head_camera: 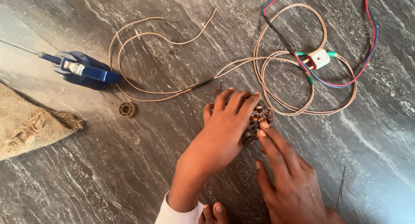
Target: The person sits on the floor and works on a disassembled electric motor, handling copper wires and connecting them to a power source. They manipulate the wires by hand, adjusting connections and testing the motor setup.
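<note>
left hand is clamped over a small copper-wound motor stator on the dark stone floor, right hand open, fingertips touching its edge; loose bearing and blue tool sit well off to the left

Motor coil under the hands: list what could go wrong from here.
1. The left hand covers the motor coil and the right hand presses its edge; fingers may snag or bend the thin copper windings.
2. The loose tan wires loop right beside the coil, so moving it could drag or tangle them.
3. The small bearing lies loose on the floor and might roll away.
</note>
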